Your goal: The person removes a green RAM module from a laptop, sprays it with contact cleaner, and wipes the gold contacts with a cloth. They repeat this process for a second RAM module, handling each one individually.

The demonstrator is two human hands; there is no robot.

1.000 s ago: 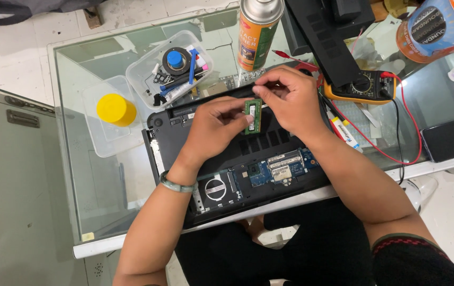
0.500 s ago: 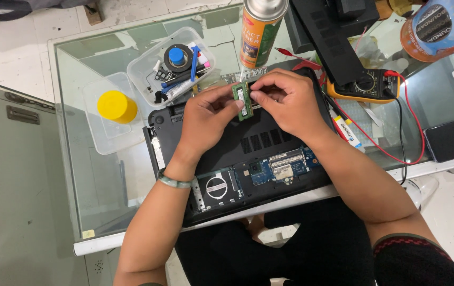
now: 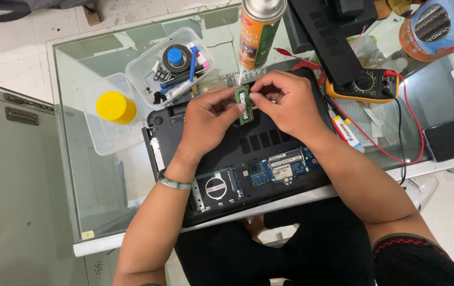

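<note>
An upturned black laptop (image 3: 248,153) lies on the glass table with its bottom bay uncovered, showing a blue circuit board (image 3: 282,165) and a round drive (image 3: 216,188). Both hands hover over its far half. My left hand (image 3: 208,119) and my right hand (image 3: 285,103) pinch a small green memory module (image 3: 244,105) between their fingertips, held upright above the laptop. A pale green bracelet sits on my left wrist.
A clear plastic tray (image 3: 171,66) holds tape, small tools and screws; a second tray carries a yellow cap (image 3: 115,107). A spray can (image 3: 256,32), a yellow multimeter (image 3: 367,85) with red leads, a black stand and a dark phone (image 3: 452,136) crowd the far and right side.
Both hands have lifted the green module slightly and shifted it toward the far edge of the laptop, turning it between the fingertips. The laptop has stayed put.
</note>
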